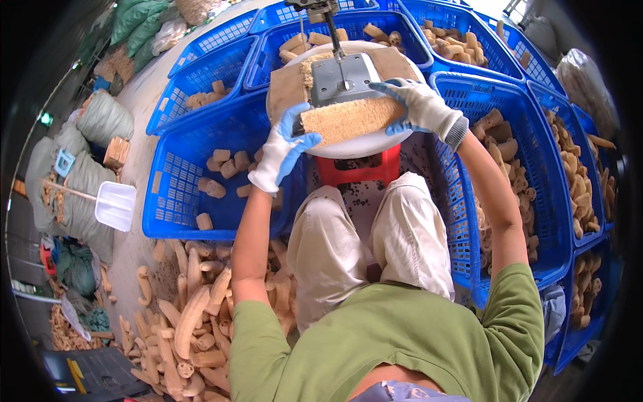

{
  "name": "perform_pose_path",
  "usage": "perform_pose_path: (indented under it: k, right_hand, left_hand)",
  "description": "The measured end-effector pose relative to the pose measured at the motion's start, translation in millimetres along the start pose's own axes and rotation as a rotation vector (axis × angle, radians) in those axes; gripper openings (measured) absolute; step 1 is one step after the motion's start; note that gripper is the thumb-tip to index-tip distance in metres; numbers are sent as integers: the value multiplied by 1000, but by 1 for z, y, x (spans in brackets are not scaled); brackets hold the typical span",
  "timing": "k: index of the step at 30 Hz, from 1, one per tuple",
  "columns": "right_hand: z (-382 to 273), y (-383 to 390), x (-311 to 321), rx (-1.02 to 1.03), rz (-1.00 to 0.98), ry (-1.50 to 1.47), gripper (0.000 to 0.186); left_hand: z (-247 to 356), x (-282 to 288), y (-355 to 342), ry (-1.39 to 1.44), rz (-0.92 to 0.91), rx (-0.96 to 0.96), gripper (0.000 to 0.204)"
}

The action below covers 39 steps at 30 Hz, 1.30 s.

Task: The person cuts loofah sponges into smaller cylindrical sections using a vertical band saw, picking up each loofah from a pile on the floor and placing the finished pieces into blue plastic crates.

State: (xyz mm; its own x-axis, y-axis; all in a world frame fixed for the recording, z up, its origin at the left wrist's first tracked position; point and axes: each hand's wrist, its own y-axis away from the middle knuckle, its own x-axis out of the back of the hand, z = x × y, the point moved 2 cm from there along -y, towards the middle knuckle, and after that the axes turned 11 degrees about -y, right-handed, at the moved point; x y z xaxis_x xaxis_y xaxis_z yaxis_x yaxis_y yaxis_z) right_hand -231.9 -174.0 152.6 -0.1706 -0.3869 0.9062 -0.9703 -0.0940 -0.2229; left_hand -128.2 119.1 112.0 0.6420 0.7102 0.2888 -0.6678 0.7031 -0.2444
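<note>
A long tan loofah piece lies crosswise in front of a grey metal machine plate. My left hand, in a white and blue glove, has thumb and forefinger on the loofah's left end. The right end is gripped by my right hand, gloved alike, its fingers reaching over the top edge. Just beyond the loofah, a thin upright rod comes down from the machine head onto the plate. All this rests on a round white top with brown board pieces beside the plate.
A red stool stands under the white top, before my knees. Blue crates surround me: one at left, one at right, more behind, several holding loofah pieces. Whole loofahs are heaped at lower left. A white scoop and sacks lie farther left.
</note>
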Motion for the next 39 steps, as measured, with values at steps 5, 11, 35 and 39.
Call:
perform_pose_path:
  k: [5,11,35,39]
  right_hand:
    - [33,-5,-41,97,280,-470,84]
    - [38,-28,-62,-76,299,-601,73]
    - [32,-70,-102,-359,443,-653,34]
    - [23,-71,-95,-420,424,-629,34]
  left_hand:
    - [-12,16,-18,-41,81,-21,65]
    - [-31,29,-40,-24,98,31,66]
    - [-71,52,-46,-94,330,-2,68]
    - [-79,52,-55,-102,399,5,66]
